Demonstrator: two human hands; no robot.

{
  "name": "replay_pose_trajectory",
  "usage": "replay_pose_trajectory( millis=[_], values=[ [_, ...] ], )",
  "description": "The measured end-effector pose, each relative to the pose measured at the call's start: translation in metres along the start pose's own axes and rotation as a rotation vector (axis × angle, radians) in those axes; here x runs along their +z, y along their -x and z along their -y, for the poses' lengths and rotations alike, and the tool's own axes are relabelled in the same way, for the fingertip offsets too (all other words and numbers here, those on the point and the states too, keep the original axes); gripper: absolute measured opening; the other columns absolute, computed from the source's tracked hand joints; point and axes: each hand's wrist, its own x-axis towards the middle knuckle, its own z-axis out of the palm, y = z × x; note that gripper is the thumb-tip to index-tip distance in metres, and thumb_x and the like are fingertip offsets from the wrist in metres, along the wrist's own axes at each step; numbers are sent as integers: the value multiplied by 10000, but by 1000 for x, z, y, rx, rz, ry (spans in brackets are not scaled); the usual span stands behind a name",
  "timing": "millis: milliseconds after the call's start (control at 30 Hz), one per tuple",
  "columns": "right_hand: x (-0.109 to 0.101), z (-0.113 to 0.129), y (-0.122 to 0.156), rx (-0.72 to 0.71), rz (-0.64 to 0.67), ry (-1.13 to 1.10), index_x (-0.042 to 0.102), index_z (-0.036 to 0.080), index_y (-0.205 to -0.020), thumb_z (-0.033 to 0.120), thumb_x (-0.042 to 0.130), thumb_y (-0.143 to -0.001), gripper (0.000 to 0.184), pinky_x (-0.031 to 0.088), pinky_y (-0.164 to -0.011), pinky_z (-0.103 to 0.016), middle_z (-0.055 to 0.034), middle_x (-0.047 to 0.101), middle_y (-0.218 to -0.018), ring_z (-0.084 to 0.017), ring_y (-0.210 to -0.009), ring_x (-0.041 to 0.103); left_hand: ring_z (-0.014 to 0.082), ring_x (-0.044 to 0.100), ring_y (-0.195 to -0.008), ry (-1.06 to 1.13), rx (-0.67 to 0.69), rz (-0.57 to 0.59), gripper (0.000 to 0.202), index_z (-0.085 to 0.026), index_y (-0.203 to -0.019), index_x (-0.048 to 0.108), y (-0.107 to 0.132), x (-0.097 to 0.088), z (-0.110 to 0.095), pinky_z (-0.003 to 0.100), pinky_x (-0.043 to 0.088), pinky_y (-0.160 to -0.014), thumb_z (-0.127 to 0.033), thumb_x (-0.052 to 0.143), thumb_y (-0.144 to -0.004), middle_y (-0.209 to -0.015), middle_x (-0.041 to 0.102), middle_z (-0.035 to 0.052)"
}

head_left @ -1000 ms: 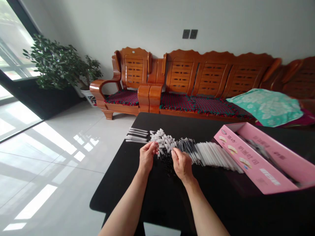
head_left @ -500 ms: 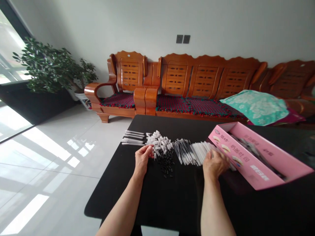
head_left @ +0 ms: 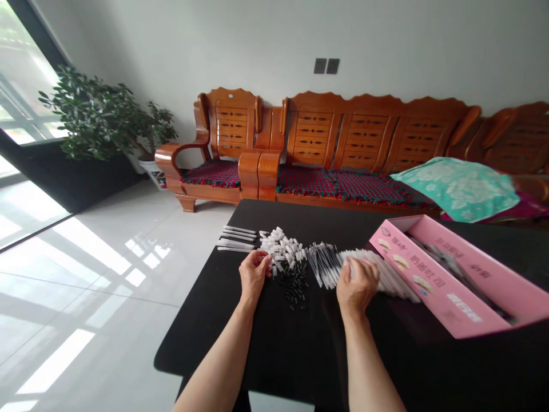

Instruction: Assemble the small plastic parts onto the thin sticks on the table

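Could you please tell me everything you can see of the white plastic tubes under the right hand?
The white plastic tubes are slim, straight and plain, lying flat and side by side in a slanted fan on the black table. The right hand rests on them. Their left end adjoins a bundle of thin clear tubes; their right end lies beside a pink cardboard box.

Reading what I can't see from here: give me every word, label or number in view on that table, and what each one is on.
Pink cardboard box, outer side: a row of dark Chinese characters, too blurred to quote.
White label on that side: too small to read.
Box's inner wall: printed characters, too blurred to read.
White tubes: no print visible.
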Motion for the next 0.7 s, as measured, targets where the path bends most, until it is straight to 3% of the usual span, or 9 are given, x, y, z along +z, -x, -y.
replay_pose_trajectory(
  millis=[133,367,533,700],
  values=[
    [7,23,6,-28,60,-80,674,153,-950,206,513,-946,170,424,-976,-461,-110,708,-888,-259,-991,600,122,580,-459,-84,21,85,231,-173,-812,704,3,2,-3,209,467,-459,-398,719,-763,-577,636,-19],
    [6,20,8,9,91,-102,673,155,-933,231,489,-948,199,454,-930,-439,-116,702,-874,-254,-933,608,132,574,-452,-171,68,98,162,-184,-816,759,3,4,-5,225,445,-497,-333,719,-765,-516,630,-16],
    [6,23,8,48,127,-107,679,159,-937,236,478,-942,216,462,-910,-442,-118,698,-873,-259,-924,609,161,648,-573,-252,149,100,157,-206,-895,782,0,6,0,271,511,-629,-238,713,-758,-690,721,19],
    [7,22,10,37,133,-120,681,157,-928,232,496,-935,201,474,-892,-433,-119,700,-868,-258,-913,610,160,662,-607,-287,218,67,175,-213,-951,766,-2,1,0,283,532,-642,-239,664,-811,-842,730,41]
  ],
)
